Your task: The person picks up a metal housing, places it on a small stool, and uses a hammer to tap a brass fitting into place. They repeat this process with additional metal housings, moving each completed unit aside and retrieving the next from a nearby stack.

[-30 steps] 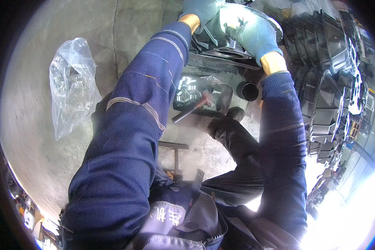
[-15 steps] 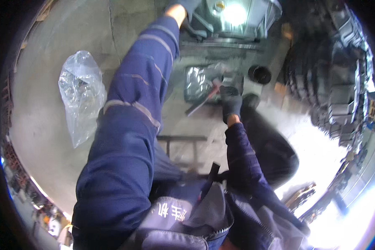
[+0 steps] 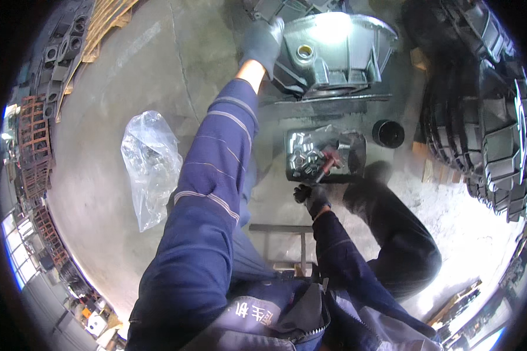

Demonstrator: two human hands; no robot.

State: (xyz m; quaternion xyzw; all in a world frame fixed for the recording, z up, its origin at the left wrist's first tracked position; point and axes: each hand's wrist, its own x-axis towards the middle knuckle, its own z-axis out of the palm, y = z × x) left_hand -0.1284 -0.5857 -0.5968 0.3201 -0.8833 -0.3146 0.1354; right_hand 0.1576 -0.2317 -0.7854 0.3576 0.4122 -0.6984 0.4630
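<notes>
The large grey cast-metal housing (image 3: pixel 334 50) stands on the concrete floor (image 3: pixel 129 88) ahead, steadied at its rim by the gloved left hand (image 3: pixel 263 44), fingers curled on the edge. The tray of nuts and bolts (image 3: pixel 322 155) lies just below it, still full. The gloved right hand (image 3: pixel 311 196) hovers at the tray's near edge, fingers half-closed and seemingly empty, so fastening looks barely begun.

A crumpled clear plastic bag (image 3: pixel 149 167) lies on the concrete floor (image 3: pixel 99 117), just off my left sleeve.

Left hand (image 3: pixel 263 41) gloved, arm outstretched — right hand (image 3: pixel 313 198) gloved, elbow bent
</notes>
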